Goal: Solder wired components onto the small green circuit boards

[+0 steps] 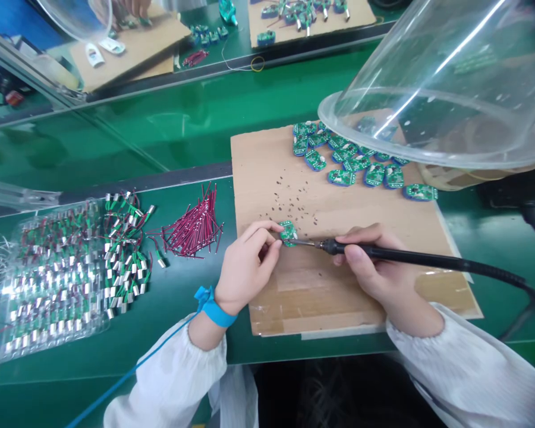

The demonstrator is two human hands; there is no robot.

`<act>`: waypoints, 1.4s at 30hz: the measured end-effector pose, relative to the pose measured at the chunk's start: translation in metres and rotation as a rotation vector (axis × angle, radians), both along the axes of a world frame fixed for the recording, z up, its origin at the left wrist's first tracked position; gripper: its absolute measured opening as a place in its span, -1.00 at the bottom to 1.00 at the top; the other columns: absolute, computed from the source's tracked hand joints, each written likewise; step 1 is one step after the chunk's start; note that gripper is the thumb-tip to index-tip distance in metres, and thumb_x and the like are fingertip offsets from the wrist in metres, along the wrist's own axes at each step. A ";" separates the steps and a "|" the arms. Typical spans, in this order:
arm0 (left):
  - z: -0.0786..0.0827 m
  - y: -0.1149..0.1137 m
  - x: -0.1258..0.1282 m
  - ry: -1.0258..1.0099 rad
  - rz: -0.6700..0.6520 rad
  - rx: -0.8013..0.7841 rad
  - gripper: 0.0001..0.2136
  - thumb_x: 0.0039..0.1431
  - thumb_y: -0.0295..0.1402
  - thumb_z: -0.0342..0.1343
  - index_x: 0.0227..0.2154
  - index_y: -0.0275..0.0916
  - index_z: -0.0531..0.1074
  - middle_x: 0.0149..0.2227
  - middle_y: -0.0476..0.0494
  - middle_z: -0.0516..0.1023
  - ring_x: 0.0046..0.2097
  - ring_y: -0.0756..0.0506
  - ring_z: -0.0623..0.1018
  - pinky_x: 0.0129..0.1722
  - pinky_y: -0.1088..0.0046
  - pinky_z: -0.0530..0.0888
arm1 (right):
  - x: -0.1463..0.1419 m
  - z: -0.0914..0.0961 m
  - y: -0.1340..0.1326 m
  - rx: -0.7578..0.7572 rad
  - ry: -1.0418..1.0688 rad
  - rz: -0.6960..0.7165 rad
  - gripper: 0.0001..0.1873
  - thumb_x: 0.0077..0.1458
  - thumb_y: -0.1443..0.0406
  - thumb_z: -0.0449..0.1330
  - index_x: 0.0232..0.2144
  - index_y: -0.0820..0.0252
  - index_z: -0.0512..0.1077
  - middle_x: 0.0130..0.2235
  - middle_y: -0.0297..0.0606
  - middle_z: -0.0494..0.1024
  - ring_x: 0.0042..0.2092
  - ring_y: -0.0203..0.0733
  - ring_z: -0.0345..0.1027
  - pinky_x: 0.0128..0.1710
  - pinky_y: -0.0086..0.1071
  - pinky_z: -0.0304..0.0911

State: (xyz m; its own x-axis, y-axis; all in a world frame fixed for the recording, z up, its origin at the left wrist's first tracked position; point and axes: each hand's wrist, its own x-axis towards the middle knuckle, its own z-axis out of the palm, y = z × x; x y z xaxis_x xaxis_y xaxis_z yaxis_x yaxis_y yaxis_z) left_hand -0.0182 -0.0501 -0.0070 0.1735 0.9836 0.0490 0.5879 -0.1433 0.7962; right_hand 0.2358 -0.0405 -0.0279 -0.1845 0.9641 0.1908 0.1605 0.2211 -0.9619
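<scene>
My left hand [248, 267] pinches a small green circuit board [288, 232] and holds it down on a brown cardboard sheet [330, 279]. A blue wrist strap [214, 307] circles that wrist. My right hand [374, 267] is closed around a black soldering iron [410, 257], held like a pen. Its metal tip touches the right edge of the board.
Several more green boards [352, 160] lie at the cardboard's far edge, partly under a clear plastic hood [441, 95]. Short red wires [194, 229] and a pile of small metal parts with wires [71, 267] lie to the left. Another person's hand [134, 7] works at the far bench.
</scene>
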 end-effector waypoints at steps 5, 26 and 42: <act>-0.001 0.001 0.000 0.000 0.001 -0.010 -0.85 0.35 -0.50 0.10 -0.38 -0.23 0.35 0.06 -0.02 0.55 -0.31 0.05 0.48 -0.27 0.47 0.40 | -0.004 0.003 0.001 -0.002 0.048 -0.021 -0.90 0.28 0.26 0.28 -0.14 0.05 0.52 -0.40 -0.29 0.58 -0.44 -0.17 0.50 -0.41 -0.21 0.39; 0.014 -0.046 -0.118 0.588 0.800 0.106 -0.87 0.40 -0.26 0.10 -0.22 -0.20 0.45 -0.11 -0.20 0.47 -0.09 -0.17 0.54 -0.14 0.34 0.47 | -0.048 0.003 0.040 0.398 -0.522 0.473 -0.65 0.34 0.35 0.08 0.14 0.04 0.38 -0.02 -0.13 0.55 0.02 0.06 0.44 0.03 -0.03 0.34; 0.027 -0.043 -0.085 0.161 0.492 0.022 -0.88 0.40 -0.35 -0.07 -0.09 -0.20 0.31 -0.33 -0.08 0.63 -0.23 -0.08 0.66 -0.16 0.39 0.54 | -0.035 0.002 0.027 0.443 -0.369 0.318 -0.72 0.32 0.28 0.20 0.07 0.02 0.43 -0.05 -0.12 0.55 0.00 0.05 0.44 0.01 0.00 0.38</act>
